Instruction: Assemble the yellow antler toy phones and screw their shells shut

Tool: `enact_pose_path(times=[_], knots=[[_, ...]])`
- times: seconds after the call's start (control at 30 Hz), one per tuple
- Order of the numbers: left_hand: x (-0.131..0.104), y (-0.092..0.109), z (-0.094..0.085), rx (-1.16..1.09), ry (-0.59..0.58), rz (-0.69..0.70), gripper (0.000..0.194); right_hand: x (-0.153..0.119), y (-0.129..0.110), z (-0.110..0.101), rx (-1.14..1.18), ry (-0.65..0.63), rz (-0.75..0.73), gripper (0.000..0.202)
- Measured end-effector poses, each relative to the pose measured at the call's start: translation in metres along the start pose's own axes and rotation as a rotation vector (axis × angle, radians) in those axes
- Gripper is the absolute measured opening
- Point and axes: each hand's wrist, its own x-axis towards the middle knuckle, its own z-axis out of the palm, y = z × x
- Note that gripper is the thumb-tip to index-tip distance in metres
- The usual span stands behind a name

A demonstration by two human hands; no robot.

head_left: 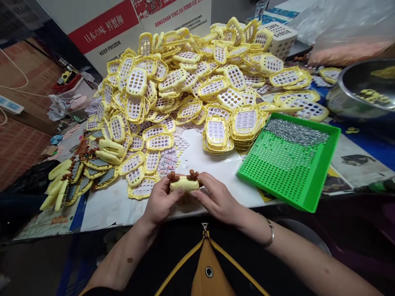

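Observation:
Close to the table's front edge, my left hand (161, 200) and my right hand (217, 197) hold a pale yellow plastic toy case (184, 185) between them. Two brown, antler-like knobs stick up from its top. My left fingers close around one end, with the thumb along the near side; my right thumb and fingers pinch the other end. The underside of the case is hidden. Just beyond my hands lie several yellow frames with white hole-punched panels (143, 187) and small printed stickers (168, 162).
A big heap of yellow panels (185, 82) fills the back. At right stand a green perforated tray (277, 172) with small metal screws (296, 130) and a steel bowl (345, 90). Assembled antlered cases (61, 181) lie at left. Behind is a printed carton (108, 31).

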Motion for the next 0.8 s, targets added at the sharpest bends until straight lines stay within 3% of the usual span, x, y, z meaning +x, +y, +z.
enact_pose_path(times=[0.17, 0.27, 0.43, 0.5, 0.6, 0.7, 0.8], knots=[[-0.006, 0.010, 0.006, 0.525, 0.002, 0.378, 0.020, -0.007, 0.001, 0.007, 0.127, 0.044, 0.017, 0.014], [-0.006, 0.014, 0.009, 0.695, -0.009, 0.534, 0.012, -0.012, -0.001, 0.015, 0.114, 0.151, -0.032, 0.008], [-0.005, 0.014, 0.000, 0.775, -0.092, 0.422, 0.024, -0.016, 0.009, 0.016, 0.208, 0.180, 0.069, 0.010], [-0.006, 0.014, -0.004, 0.854, -0.126, 0.396, 0.031, -0.017, 0.013, 0.009, 0.252, 0.211, 0.112, 0.030], [-0.008, 0.012, -0.001, 0.995, -0.210, 0.446, 0.033, -0.016, 0.014, -0.003, 0.102, 0.239, 0.005, 0.059], [-0.006, 0.008, 0.010, 1.109, -0.263, 0.507, 0.037, -0.014, 0.010, -0.007, -0.061, 0.177, -0.107, 0.032], [0.000, 0.003, 0.022, 1.219, -0.214, 0.535, 0.036, -0.015, 0.011, -0.003, -0.113, 0.261, -0.065, 0.016]])
